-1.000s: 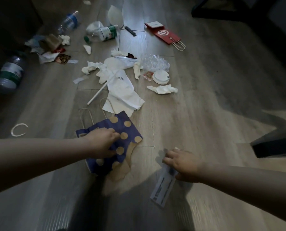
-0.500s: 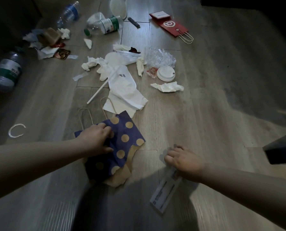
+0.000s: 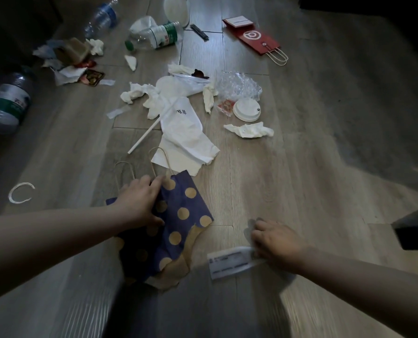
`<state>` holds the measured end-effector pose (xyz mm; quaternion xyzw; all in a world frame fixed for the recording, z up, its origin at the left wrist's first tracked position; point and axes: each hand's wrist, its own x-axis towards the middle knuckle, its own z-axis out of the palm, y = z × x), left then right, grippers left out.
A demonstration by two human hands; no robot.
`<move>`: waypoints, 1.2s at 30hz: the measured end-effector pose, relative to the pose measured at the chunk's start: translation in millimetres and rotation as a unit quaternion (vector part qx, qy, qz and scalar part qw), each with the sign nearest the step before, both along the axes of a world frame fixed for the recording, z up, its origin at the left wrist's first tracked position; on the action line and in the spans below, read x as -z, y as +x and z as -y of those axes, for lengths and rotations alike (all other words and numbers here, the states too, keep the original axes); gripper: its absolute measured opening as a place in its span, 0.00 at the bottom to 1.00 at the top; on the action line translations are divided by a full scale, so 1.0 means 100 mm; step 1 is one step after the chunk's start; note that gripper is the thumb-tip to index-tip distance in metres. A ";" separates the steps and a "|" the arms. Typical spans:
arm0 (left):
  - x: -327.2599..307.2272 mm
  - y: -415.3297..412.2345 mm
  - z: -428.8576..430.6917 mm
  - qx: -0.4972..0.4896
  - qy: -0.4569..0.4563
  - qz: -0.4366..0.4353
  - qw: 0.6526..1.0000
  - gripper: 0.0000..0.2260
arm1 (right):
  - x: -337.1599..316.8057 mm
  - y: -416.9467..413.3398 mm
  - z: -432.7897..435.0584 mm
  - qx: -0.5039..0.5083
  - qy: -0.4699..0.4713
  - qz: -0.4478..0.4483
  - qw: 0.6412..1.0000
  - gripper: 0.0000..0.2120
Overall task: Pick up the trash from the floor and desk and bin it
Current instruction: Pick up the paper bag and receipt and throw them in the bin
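Trash lies scattered over a wooden floor. My left hand grips the upper edge of a torn blue paper bag with tan dots that lies flat near me. My right hand is closed on one end of a white printed paper slip resting on the floor. Farther out lie a white paper bag, crumpled tissues, a white cup lid, a straw and clear plastic wrap.
A red paper bag lies at the far right. Plastic bottles and a pile of wrappers sit at the far left. A white ring-shaped scrap lies left. A dark object juts in at the right edge.
My left hand has slid up the dotted bag to its top edge by the handles. My right hand has turned the paper slip so it lies more sideways.
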<state>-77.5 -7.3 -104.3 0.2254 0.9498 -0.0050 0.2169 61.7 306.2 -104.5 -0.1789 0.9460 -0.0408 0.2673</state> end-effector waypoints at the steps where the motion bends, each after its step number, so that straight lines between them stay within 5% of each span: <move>1: 0.00 0.01 0.01 -0.008 0.003 0.006 1.000 0.52 | -0.01 -0.01 0.00 0.005 -0.008 -0.001 1.000 0.11; 9: -0.08 0.02 0.16 -0.099 0.063 0.048 0.992 0.49 | -0.11 -0.22 -0.02 0.116 -0.101 -0.023 0.988 0.09; 20: -0.23 -0.10 0.27 -0.180 0.161 0.137 0.961 0.24 | -0.22 -0.49 0.19 0.210 -0.156 -0.018 0.965 0.06; 25: -0.28 -0.16 0.41 -0.233 0.202 0.097 0.946 0.19 | -0.31 -0.82 0.38 0.262 -0.223 -0.051 0.937 0.08; 36: -0.21 -0.31 0.82 -0.298 0.227 0.054 0.925 0.23 | -0.28 -1.75 0.92 0.292 -0.232 -0.128 0.919 0.07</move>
